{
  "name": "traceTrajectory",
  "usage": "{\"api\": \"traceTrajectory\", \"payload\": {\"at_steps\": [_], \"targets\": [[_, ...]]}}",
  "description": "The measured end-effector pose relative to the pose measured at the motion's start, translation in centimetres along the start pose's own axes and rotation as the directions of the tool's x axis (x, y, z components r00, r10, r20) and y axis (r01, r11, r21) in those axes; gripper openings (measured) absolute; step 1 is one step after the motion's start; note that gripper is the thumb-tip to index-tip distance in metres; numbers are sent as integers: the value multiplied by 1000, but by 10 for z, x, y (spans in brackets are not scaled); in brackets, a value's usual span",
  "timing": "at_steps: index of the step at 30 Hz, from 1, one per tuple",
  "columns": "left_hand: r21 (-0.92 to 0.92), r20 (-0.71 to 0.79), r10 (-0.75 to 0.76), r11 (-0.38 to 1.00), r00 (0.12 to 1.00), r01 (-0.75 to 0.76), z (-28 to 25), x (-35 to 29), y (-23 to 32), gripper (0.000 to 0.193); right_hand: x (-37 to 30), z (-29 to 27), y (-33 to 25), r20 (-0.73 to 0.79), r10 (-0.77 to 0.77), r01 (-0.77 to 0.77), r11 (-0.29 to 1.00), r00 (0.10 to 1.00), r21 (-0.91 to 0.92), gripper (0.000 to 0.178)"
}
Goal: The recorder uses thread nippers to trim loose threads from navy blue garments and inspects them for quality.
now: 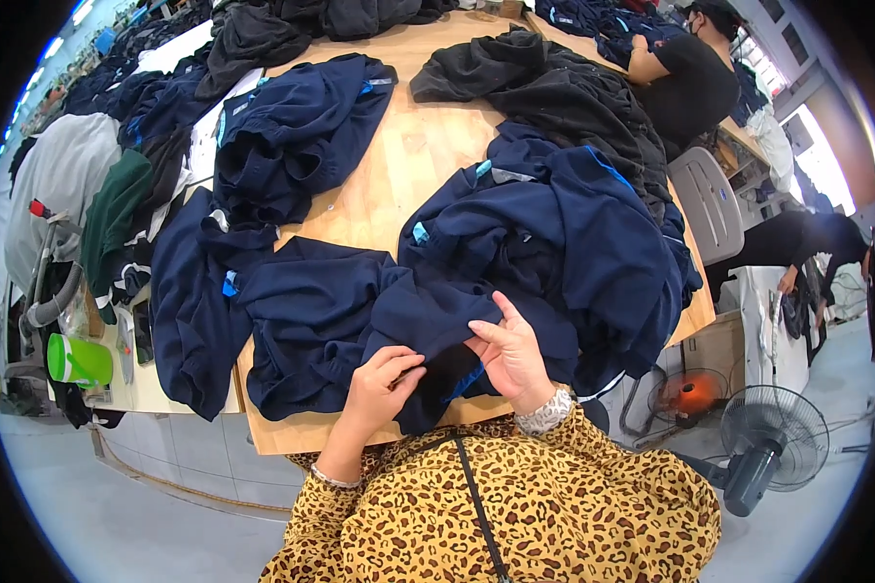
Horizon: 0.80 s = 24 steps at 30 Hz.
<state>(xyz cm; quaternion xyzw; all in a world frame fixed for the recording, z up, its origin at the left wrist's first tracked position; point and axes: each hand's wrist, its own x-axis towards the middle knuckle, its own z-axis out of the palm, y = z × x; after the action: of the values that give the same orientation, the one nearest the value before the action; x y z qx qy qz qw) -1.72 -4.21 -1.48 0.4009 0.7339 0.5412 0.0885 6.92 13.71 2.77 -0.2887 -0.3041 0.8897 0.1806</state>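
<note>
Navy garment (423,316): held at near edge of surface (374,155) | L hand (384,384): garment pinched, narrow | R hand (510,355): opened wide, garment touched | poss. risk: fold may be lost if L pinch is loosened.

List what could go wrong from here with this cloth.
The navy cloth pinched in the left hand lies against the similarly coloured navy pile, so tugging it might drag other pieces along.
That pile reaches the near edge of the wooden table, so some could slide off.
The right hand looks open, so its side may slip.
</note>
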Motion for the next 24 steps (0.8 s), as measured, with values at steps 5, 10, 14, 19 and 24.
{"api": "traceTrajectory", "payload": {"at_steps": [5, 10, 14, 19, 24], "targets": [[-340, 48, -257, 904, 965, 257, -3, 8, 24, 13, 1, -2, 7, 13, -59, 60, 997, 998, -45, 80], [-224, -126, -170, 965, 977, 139, 12, 41, 37, 12, -2, -1, 12, 88, -159, 170, 976, 983, -138, 85], [-328, -33, -296, 905, 954, 270, 24, 47, 26, 12, -2, -5, 15, 93, -180, 193, 968, 979, -161, 84], [-472, 111, -406, 782, 907, 408, 25, 49, 22, 11, 0, -9, 13, 62, -51, 59, 991, 997, -122, 87], [-505, 180, -459, 716, 870, 482, 21, 51, 21, 12, 3, -11, 13, 46, 5, 1, 992, 999, -125, 85]]}}
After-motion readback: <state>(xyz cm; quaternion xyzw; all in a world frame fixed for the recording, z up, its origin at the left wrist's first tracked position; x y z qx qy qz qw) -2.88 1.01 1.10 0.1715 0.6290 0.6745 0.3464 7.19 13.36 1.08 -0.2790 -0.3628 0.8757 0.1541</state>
